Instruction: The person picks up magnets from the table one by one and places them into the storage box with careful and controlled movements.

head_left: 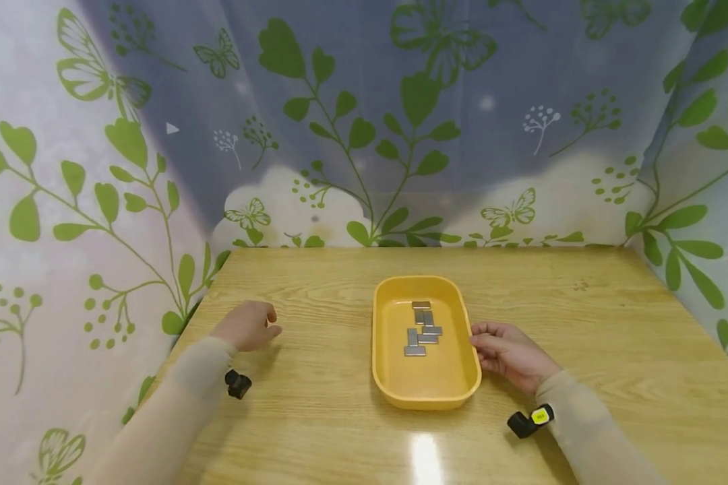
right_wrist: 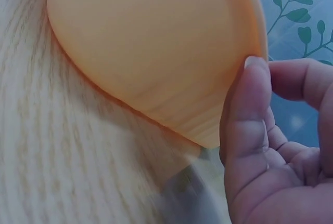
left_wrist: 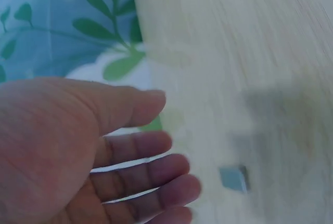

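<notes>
A yellow plastic tray [head_left: 400, 380] with rounded corners stands on the wooden table. Several small flat grey metal blocks [head_left: 427, 339] lie grouped on its floor, some edge to edge. My right hand [head_left: 516, 353] pinches the tray's right rim between thumb and index finger, as the right wrist view also shows on the tray wall [right_wrist: 156, 37]. Left of the tray, apart from it, my left hand [head_left: 249, 325] hovers over the table with loosely bent fingers and holds nothing. A small grey rectangular piece [left_wrist: 234, 179] shows beyond its fingertips in the left wrist view; I cannot find it in the head view.
The wooden table [head_left: 315, 417] runs back to a patterned curtain [head_left: 364, 135] with green leaves and butterflies, which also hangs along both sides. Black straps with small devices sit at both wrists. A bright light reflection lies on the table in front of the tray.
</notes>
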A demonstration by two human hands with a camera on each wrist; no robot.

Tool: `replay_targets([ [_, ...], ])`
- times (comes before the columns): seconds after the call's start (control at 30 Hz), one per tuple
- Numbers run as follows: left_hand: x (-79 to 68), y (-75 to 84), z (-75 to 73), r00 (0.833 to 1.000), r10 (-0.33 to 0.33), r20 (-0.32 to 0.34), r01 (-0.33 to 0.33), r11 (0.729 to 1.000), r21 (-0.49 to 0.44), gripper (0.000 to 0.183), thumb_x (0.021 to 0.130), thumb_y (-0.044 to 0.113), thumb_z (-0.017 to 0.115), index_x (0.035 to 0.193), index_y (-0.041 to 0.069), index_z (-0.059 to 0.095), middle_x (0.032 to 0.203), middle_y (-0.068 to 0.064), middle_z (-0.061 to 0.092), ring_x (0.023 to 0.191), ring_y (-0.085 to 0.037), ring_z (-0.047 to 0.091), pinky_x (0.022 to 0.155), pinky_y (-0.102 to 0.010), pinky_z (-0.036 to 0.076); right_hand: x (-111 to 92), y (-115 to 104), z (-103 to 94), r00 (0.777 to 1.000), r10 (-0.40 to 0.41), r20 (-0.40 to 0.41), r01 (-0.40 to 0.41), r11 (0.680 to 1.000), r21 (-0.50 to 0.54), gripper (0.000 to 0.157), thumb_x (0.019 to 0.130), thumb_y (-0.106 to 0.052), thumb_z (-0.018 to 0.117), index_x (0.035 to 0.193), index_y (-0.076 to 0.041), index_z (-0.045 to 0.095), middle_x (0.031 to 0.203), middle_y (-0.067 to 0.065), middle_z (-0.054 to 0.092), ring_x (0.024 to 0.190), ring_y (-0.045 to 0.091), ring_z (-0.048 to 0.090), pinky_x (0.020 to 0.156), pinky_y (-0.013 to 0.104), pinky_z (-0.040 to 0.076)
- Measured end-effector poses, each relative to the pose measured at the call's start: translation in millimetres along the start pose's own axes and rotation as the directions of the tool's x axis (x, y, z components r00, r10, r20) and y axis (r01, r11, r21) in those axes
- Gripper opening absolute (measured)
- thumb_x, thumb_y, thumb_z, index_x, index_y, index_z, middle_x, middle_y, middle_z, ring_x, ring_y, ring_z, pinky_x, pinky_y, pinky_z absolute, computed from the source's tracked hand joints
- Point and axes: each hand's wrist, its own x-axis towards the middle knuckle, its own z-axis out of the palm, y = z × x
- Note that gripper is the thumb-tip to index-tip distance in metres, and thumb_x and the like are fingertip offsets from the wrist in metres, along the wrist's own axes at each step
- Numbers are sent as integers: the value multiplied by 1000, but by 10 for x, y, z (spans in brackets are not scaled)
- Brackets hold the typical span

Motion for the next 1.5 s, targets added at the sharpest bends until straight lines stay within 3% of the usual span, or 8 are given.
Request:
replay_targets([
  [0.2,6,-261,10,985,-175,-9,174,983,-54,45,94,26,60,122,-9,55,112,-25,63,97,-38,62,82,-51,50,-19,-3,39,1000,3,-11,-3,1000,-3,27,96,-12,58,113,5,46,81,2,58,64,8,56,60,22,51],
  [0.37,23,-441,67,973,-231,-22,229,971,-76,55,92,31,61,123,-13,52,113,-28,61,99,-41,61,83,-52,49,-8,-17,60,1000,3,-22,-4,1000,-10,29,96,-12,59,114,6,45,79,1,57,63,8,55,60,22,51],
  [0.6,18,-576,155,967,-250,-45,244,964,-104,58,87,36,68,120,-10,55,117,-28,60,103,-42,59,84,-51,48,1,-25,51,1000,-5,-5,5,1000,-11,29,96,-12,58,114,7,45,82,3,58,63,9,56,60,22,51],
  [0.97,79,-547,250,968,-240,-79,230,966,-117,50,89,34,67,114,-9,62,114,-26,62,102,-40,60,84,-50,49,20,5,20,1000,0,-15,0,1000,-10,30,96,-12,59,114,6,44,82,3,57,63,8,56,59,21,51],
  [1.1,106,-531,295,960,-263,-101,250,960,-123,39,90,30,65,104,-7,67,105,-22,66,88,-34,63,77,-47,50,13,15,22,1000,-1,-6,1,1000,-4,31,96,-12,59,115,6,44,80,2,58,63,7,56,59,21,51],
  [1.2,116,-506,324,954,-281,-102,266,954,-141,30,91,28,65,84,-1,69,78,-11,64,66,-22,54,63,-38,46,5,10,25,1000,-6,4,6,1000,-3,30,96,-12,59,115,7,44,80,1,58,64,7,56,60,21,51],
  [1.33,124,-477,359,949,-296,-109,276,947,-164,41,92,24,63,56,10,51,50,3,37,48,-14,29,50,-31,31,4,3,19,1000,-12,13,12,1000,-7,30,96,-12,58,115,7,44,82,3,58,63,7,57,60,21,52],
  [1.5,132,-457,389,946,-288,-152,260,949,-180,52,92,19,61,48,17,34,44,6,21,44,-11,17,46,-27,24,4,1,4,1000,-10,12,10,1000,-3,32,97,-13,58,116,8,43,82,3,59,63,8,57,59,21,52],
])
